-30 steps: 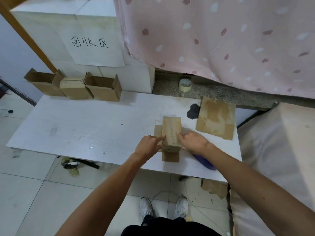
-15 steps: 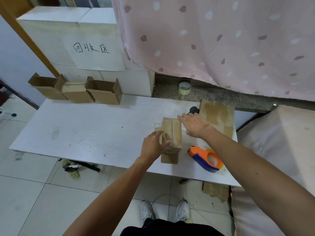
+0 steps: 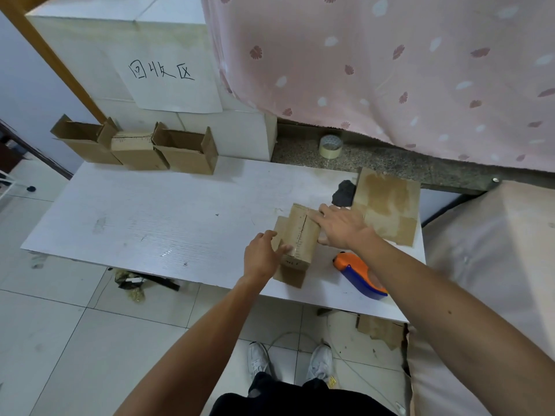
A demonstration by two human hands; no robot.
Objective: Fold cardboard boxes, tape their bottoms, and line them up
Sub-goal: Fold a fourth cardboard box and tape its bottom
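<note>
A box (image 3: 300,235) is seen bottom-up near the table's (image 3: 150,220) front edge, gripped at its near end by the left hand (image 3: 261,256), its closed flaps pressed by the right hand (image 3: 339,226), fingers straight. Three boxes (image 3: 186,151) are lined up behind; one flat sheet (image 3: 387,202) is left unfolded.

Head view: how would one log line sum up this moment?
left hand: grips box | right hand: flat on box top | tape dispenser: untouched | lined-up boxes: three

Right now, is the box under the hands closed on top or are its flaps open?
Closed: on the cardboard box two top flaps meet along a centre seam, under the right hand.
</note>
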